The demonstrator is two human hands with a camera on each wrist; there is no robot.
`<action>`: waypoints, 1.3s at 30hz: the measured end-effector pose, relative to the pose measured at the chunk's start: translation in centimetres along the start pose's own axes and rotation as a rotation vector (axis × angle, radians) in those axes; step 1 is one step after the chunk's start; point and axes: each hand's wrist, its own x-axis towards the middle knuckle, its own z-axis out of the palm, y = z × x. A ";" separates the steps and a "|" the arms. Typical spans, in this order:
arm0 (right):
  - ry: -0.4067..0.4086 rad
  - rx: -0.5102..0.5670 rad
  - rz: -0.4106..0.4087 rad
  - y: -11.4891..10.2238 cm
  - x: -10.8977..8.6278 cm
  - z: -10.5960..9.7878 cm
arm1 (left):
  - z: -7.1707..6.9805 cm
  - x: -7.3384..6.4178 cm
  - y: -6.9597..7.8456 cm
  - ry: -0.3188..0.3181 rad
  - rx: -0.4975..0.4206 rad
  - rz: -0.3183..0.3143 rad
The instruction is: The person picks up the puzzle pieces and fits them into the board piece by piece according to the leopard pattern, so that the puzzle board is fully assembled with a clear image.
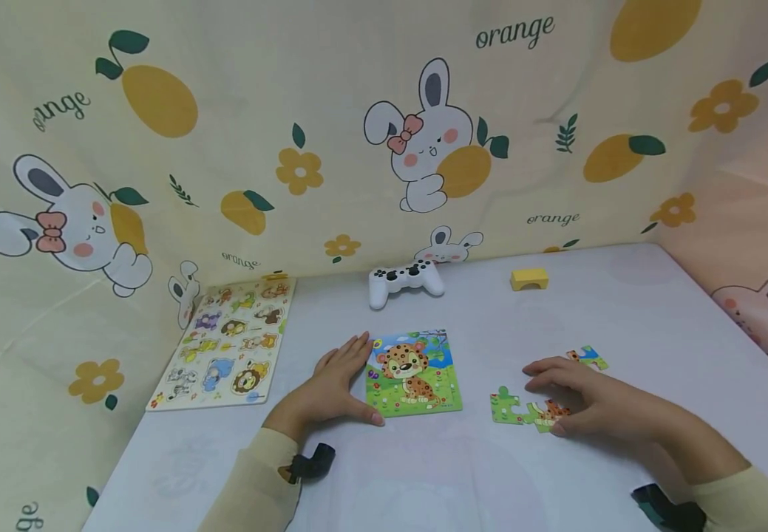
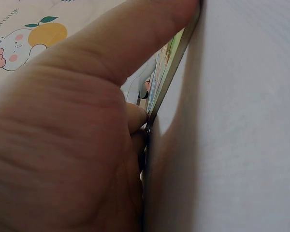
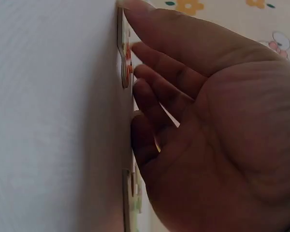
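In the head view, a square leopard picture [image 1: 413, 373] lies flat on the table's middle. My left hand [image 1: 327, 391] rests along its left side, fingers stretched out and thumb by the lower-left corner. To the right, my right hand [image 1: 606, 403] is over several jigsaw pieces, its fingers loosely bent and apart. Its thumb touches the edge of a leopard-patterned piece [image 1: 543, 414]. A green piece [image 1: 505, 406] lies to the left of that one, and a blue-and-green piece [image 1: 588, 357] is behind the hand. The right wrist view shows the thumb at a piece's edge [image 3: 120, 29].
An animal puzzle board [image 1: 224, 343] lies at the left. Toward the back are a white game controller [image 1: 405, 278] and a yellow arch block [image 1: 529, 278]. Patterned cloth [image 1: 330, 96] hangs behind and beside the white table [image 1: 390, 480].
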 end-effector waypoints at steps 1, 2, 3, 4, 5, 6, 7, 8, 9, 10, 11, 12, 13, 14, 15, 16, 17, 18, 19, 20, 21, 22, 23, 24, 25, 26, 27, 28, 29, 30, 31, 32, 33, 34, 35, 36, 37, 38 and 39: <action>-0.004 -0.005 0.001 -0.1 0.1 0.1 | 0.0 0.0 0.0 0.001 -0.001 0.002; -0.005 -0.013 -0.001 -0.2 0.1 0.1 | 0.0 0.0 0.1 0.004 -0.001 0.005; -0.006 -0.021 -0.002 -0.3 0.2 0.2 | 0.0 0.0 0.1 0.006 0.000 0.007; -0.005 -0.029 -0.005 -0.5 0.2 0.2 | 0.0 0.0 0.2 0.007 0.001 0.009; -0.003 -0.038 -0.004 -0.6 0.3 0.2 | 0.0 0.0 0.2 0.008 0.002 0.010; 0.001 -0.053 -0.003 -0.7 0.3 0.3 | 0.0 0.0 0.2 0.008 0.003 0.012; 0.004 -0.064 0.002 -0.9 0.3 0.3 | 0.0 0.0 0.2 0.009 0.003 0.014; 0.008 -0.078 0.004 -1.0 0.3 0.3 | 0.0 0.0 0.2 0.007 0.005 0.014; 0.014 -0.085 0.009 -1.1 0.3 0.3 | 0.0 0.0 0.2 0.005 0.004 0.014; 0.017 -0.080 0.017 -1.2 0.3 0.3 | 0.0 0.0 0.2 0.003 0.006 0.012; 0.019 -0.067 0.028 -1.3 0.3 0.3 | 0.0 0.0 0.2 0.004 0.003 0.013; 0.020 -0.047 0.032 -1.3 0.2 0.3 | 0.0 0.0 0.2 0.001 0.004 0.009; 0.022 -0.023 0.035 -1.4 0.2 0.3 | 0.0 0.0 0.3 -0.001 0.005 0.008; 0.029 -0.004 0.046 -1.4 0.2 0.3 | -0.1 0.0 0.3 -0.004 0.007 0.004; 0.041 0.021 0.054 -1.4 0.2 0.3 | -0.1 0.0 0.3 -0.005 0.007 0.002; 0.058 0.040 0.058 -1.5 0.2 0.3 | -0.1 -0.1 0.3 -0.005 0.008 0.003; 0.079 0.055 0.059 -1.5 0.2 0.3 | -0.1 -0.1 0.3 -0.005 0.006 0.003; 0.101 0.069 0.058 -1.5 0.3 0.3 | -0.2 -0.1 0.3 -0.006 0.008 0.002; 0.124 0.081 0.056 -1.6 0.4 0.4 | -0.2 -0.1 0.3 -0.004 0.008 0.004; 0.145 0.088 0.051 -1.7 0.5 0.4 | -0.2 -0.1 0.3 -0.004 0.007 0.005; 0.164 0.095 0.041 -1.7 0.6 0.5 | -0.2 -0.2 0.3 -0.002 0.005 0.006; 0.176 0.105 0.030 -1.8 0.8 0.6 | -0.2 -0.2 0.3 0.000 0.003 0.009; 0.187 0.113 0.018 -1.9 1.0 0.7 | -0.2 -0.2 0.3 -0.001 0.003 0.005; 0.193 0.119 0.003 -2.0 1.2 0.9 | -0.2 -0.2 0.3 0.000 0.003 0.005; 0.198 0.121 -0.010 -2.2 1.4 1.0 | -0.2 -0.3 0.3 0.000 0.003 0.002; 0.202 0.119 -0.021 -2.3 1.7 1.2 | -0.2 -0.3 0.3 0.002 0.002 0.001; 0.206 0.124 -0.026 -2.5 1.9 1.4 | -0.2 -0.3 0.3 0.004 0.002 -0.001; 0.208 0.137 -0.027 -2.8 2.2 1.6 | -0.2 -0.3 0.3 0.006 0.002 -0.003; 0.209 0.144 -0.021 -3.0 2.6 1.9 | -0.1 -0.3 0.3 0.007 0.003 -0.005; 0.202 0.162 -0.015 -3.3 2.9 2.1 | -0.1 -0.3 0.3 0.008 0.001 -0.006; 0.196 0.175 -0.003 -3.6 3.1 2.4 | -0.1 -0.3 0.3 0.009 0.000 -0.008; 0.194 0.184 0.004 -3.8 3.4 2.8 | -0.1 -0.3 0.3 0.009 0.000 -0.009; 0.193 0.189 0.011 -4.1 3.7 3.1 | 0.0 -0.2 0.2 0.009 0.000 -0.010; 0.190 0.194 0.013 -4.4 4.0 3.5 | 0.0 -0.2 0.2 0.008 0.000 -0.011; 0.190 0.190 0.013 -4.7 4.4 3.8 | 0.0 -0.2 0.1 0.007 0.000 -0.012; 0.191 0.189 0.014 -5.0 4.7 4.2 | 0.1 -0.1 0.1 0.007 -0.003 -0.010; 0.198 0.177 0.012 -5.3 5.1 4.6 | 0.1 -0.1 0.1 0.005 -0.005 -0.010; 0.205 0.168 0.009 -5.5 5.5 4.9 | 0.2 -0.1 0.1 0.004 -0.006 -0.009; 0.208 0.165 0.008 -5.8 5.9 5.3 | 0.2 -0.1 0.0 0.003 -0.009 -0.008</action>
